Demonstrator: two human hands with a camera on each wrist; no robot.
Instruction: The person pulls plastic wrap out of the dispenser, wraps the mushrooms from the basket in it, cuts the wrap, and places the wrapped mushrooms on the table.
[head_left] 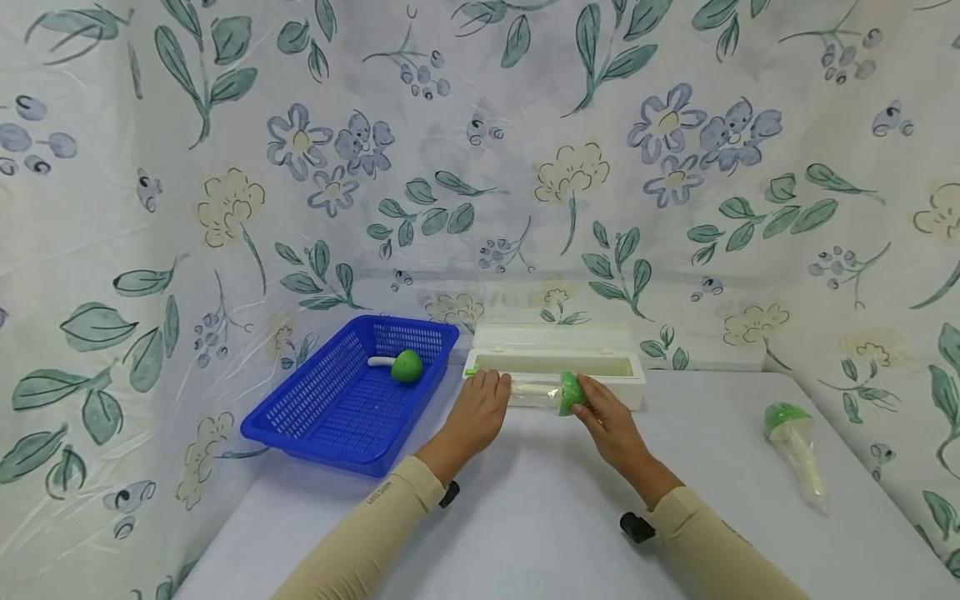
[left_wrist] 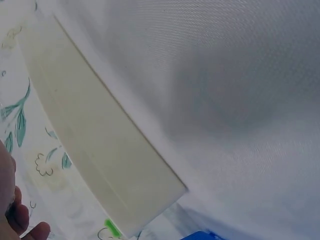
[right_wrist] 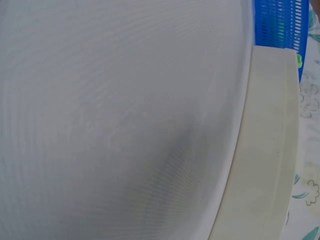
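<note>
Head view first: we've got both hands out in front of us on the white surface (head_left: 525, 517), working one toy ice-cream cone (head_left: 551, 392) that lies on its side just in front of the cream-white box (head_left: 555, 367). Our left hand (head_left: 476, 414) curls over the pale cone end, and our right hand (head_left: 609, 421) pinches the green scoop end between thumb and fingers, so both hands grip the same cone, which looks wrapped in clear film. Its green top points right, its tip left.

Off to the left sits the blue basket (head_left: 300, 417), touching or just beside the box's left end, and a second green-topped cone (head_left: 399, 365) lies inside it near the back wall. Well apart on the right, a third wrapped cone (head_left: 795, 446) stands scoop upward on the surface.

Left wrist view gives us the box's long side (left_wrist: 100, 145), a green tab at its corner and a sliver of fingertips (left_wrist: 20, 222) at the lower left. Right wrist view shows the surface, the box edge (right_wrist: 267, 150) and a corner of basket mesh (right_wrist: 280, 22)
</note>
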